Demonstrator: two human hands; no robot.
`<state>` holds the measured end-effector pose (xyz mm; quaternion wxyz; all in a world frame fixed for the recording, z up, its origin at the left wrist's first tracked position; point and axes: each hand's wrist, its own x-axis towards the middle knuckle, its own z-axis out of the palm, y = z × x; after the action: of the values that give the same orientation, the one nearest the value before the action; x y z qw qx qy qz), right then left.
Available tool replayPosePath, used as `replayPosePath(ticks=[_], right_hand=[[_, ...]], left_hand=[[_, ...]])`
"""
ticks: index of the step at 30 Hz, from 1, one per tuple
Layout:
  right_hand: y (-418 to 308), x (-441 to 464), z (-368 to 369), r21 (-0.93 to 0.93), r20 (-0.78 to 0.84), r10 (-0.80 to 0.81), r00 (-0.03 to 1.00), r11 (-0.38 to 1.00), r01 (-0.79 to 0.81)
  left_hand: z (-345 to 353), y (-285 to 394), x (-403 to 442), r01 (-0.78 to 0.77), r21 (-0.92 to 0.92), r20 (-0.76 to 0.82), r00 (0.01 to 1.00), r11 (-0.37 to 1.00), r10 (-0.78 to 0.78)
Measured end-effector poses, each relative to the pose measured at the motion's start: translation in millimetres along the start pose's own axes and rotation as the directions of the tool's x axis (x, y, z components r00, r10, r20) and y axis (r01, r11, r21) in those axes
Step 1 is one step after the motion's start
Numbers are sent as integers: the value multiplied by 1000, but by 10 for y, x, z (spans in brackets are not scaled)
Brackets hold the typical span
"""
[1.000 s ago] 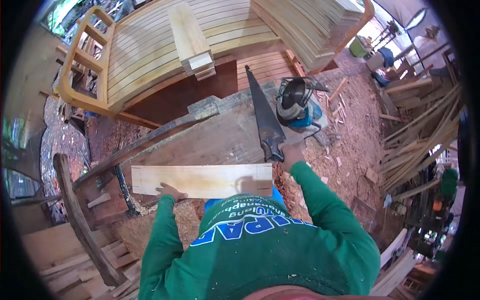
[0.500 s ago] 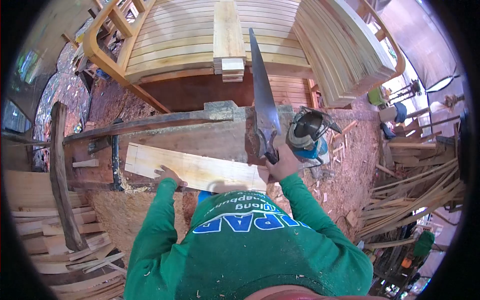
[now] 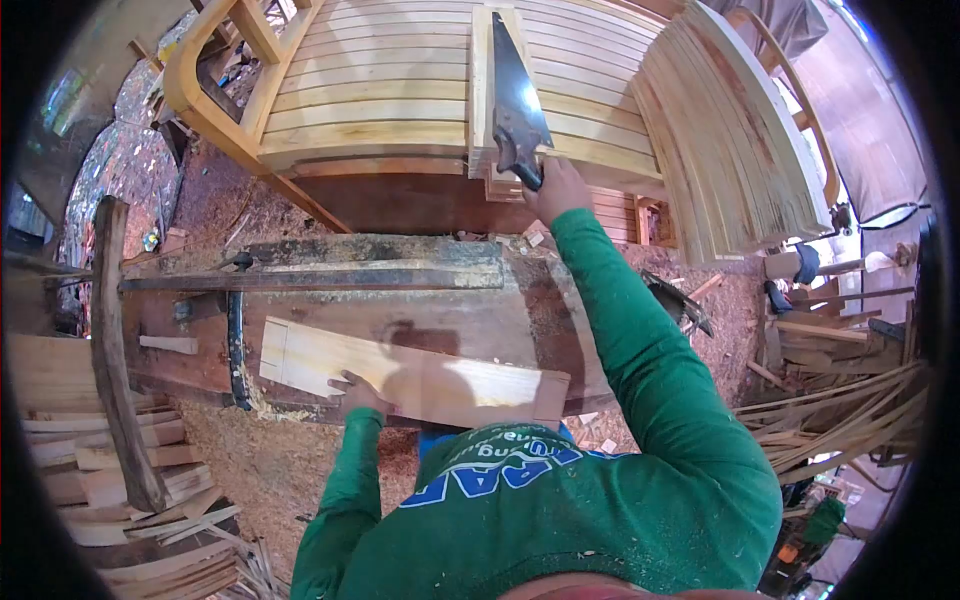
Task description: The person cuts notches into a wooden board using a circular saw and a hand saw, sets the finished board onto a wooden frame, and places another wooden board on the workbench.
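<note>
My right hand (image 3: 558,190) is wrapped round the dark handle of a hand saw (image 3: 519,100), at the far side of the workbench. The saw's blade points away from me, over a narrow stack of planks (image 3: 482,90) on the slatted wooden bench. Nearer to me a pale wooden board (image 3: 330,358) lies slantwise on the workbench (image 3: 420,270), with pencil lines across its ends. On the board's near edge rests my left hand (image 3: 358,392), fingers spread. A shadow falls over the board's middle.
Many boards stand stacked (image 3: 725,140) at the slatted bench's right. A black metal clamp bar (image 3: 236,345) crosses the workbench's left part, beside an upright post (image 3: 112,350). Wood strips (image 3: 850,420) are heaped at right. Shavings cover the floor.
My right hand has carried the saw forward from the workbench to above the plank stack. The left hand stays on the board.
</note>
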<state>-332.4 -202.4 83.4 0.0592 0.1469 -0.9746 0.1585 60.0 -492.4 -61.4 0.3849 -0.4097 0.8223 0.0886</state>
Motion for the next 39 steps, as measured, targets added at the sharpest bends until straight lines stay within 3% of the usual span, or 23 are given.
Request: replayPosePath(ticks=[2, 10, 13, 16, 17, 18, 19, 20, 21, 22, 23, 24, 25, 26, 28, 30, 33, 34, 35, 36, 37, 38, 39], right_hand=[[-101, 383, 117, -77, 111, 67, 992, 995, -59], [-161, 1161, 643, -278, 221, 52, 974, 961, 12], [-169, 1021, 686, -324, 134, 68, 989, 946, -21], [-53, 480, 669, -155, -76, -112, 991, 983, 99], [7, 232, 626, -119, -143, -173, 975, 981, 156], [89, -105, 594, 3, -43, -162, 986, 987, 162], [174, -542, 579, 126, 62, -156, 986, 981, 147], [224, -1011, 562, 139, 53, -172, 984, 977, 163], [215, -1458, 446, 141, 255, -41, 966, 990, 5], [186, -1813, 261, 77, 485, 43, 873, 993, -91], [388, -2319, 451, -3, 387, 23, 922, 1000, -23], [420, -2733, 397, 29, 451, 116, 885, 989, -145], [476, -3142, 331, 65, 399, 124, 909, 985, -162], [420, -3382, 150, -8, 436, 249, 865, 962, -273], [556, -3850, 131, -137, 500, 518, 694, 839, -527], [812, -4319, 404, -214, 415, 686, 597, 711, -669], [1142, -4580, 588, -24, 765, 447, 463, 738, -674], [1038, -4563, 562, -43, 816, 432, 385, 709, -704], [817, -4371, 361, -55, 854, 411, 320, 683, -729], [688, -4275, 256, -74, 890, 384, 248, 655, -752], [681, -4317, 367, -83, 857, 423, 295, 677, -731], [708, -4345, 545, -102, 823, 459, 334, 699, -708], [832, -4456, 882, -129, 790, 490, 369, 721, -681]], left_hand=[[-129, 48, -92, -1, -7, 20, 1000, 1000, 1], [-104, 118, -1, -13, -24, 32, 999, 1000, 14], [71, 45, 96, -46, 94, -74, 996, 995, 53], [-620, -56, 29, -97, 0, 61, 993, 995, 96], [-644, -245, 187, -77, -110, -52, 996, 991, 71], [-679, -478, 369, -71, -220, -160, 986, 973, 36], [-715, -670, 454, -233, -427, -377, 924, 874, 62], [-723, -895, 734, -120, -317, -482, 875, 941, -50], [-653, -1154, 1069, -104, -176, -527, 850, 979, -4], [-603, -1357, 1385, -89, -47, -582, 812, 995, 45], [-633, -1470, 1576, -75, 50, -555, 827, 996, 90], [-900, -1320, 1417, -14, 25, -386, 922, 1000, 22], [-870, -1290, 1509, 18, 17, -357, 934, 1000, -11], [-845, -1259, 1615, 51, 10, -325, 945, 999, -46], [-1216, -878, 915, 164, -135, -309, 930, 977, -198], [-1021, -1068, 1158, 33, -185, -429, 896, 982, -112], [-851, -1526, 1548, -126, -244, -525, 851, 961, -22], [-669, -1788, 1829, -358, -598, -425, 900, 717, 95], [-592, -1884, 2132, -449, -842, -377, 886, 299, 269], [-716, -1886, 2156, -447, -791, -354, 891, 417, 284], [-839, -1840, 2036, -368, -599, -326, 923, 711, 203], [-902, -1738, 1888, -276, -444, -312, 940, 852, 142], [-966, -1609, 1635, -223, -364, -303, 947, 904, 111]])
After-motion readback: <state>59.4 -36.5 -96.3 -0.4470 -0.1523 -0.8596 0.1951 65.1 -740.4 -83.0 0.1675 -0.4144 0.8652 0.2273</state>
